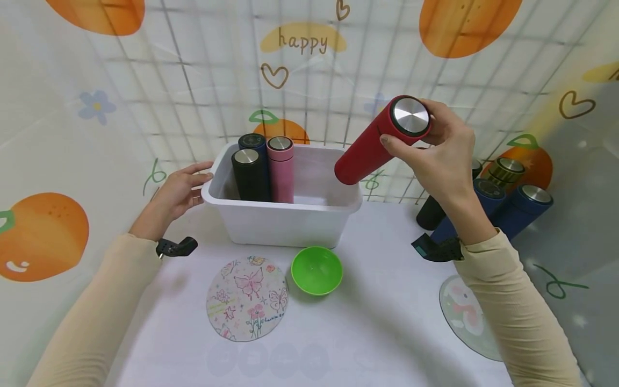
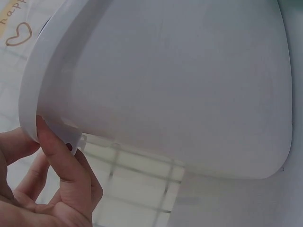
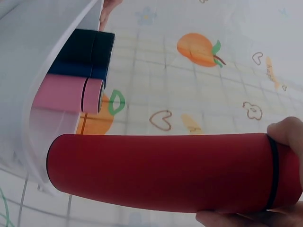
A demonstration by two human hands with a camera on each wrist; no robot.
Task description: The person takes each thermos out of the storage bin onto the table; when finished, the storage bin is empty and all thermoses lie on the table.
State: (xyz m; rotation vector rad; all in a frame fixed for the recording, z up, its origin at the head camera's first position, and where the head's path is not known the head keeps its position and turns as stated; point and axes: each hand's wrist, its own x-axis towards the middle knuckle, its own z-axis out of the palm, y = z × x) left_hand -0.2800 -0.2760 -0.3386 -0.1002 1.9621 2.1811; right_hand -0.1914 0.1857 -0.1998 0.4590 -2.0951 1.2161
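Note:
My right hand point(image 1: 442, 156) grips a red thermos bottle point(image 1: 369, 145) near its silver-topped lid. The bottle slants, its base down over the right rim of a white plastic bin point(image 1: 285, 223). In the right wrist view the red bottle point(image 3: 161, 172) lies across the bin's edge, thumb and fingers around the lid end. My left hand point(image 1: 176, 191) pinches the bin's left rim; the left wrist view shows thumb and fingertips point(image 2: 47, 130) on that edge. Inside the bin, at its left, stand a black bottle point(image 1: 249, 177), a dark blue bottle point(image 1: 252, 141) and a pink bottle point(image 1: 281, 172).
Several more bottles, including a blue bottle point(image 1: 524, 207), stand right of the bin, partly behind my right forearm. A green bowl point(image 1: 316, 271) and a round butterfly mat point(image 1: 247, 301) lie in front. A green-grey round mat point(image 1: 466, 312) is partly under my right sleeve.

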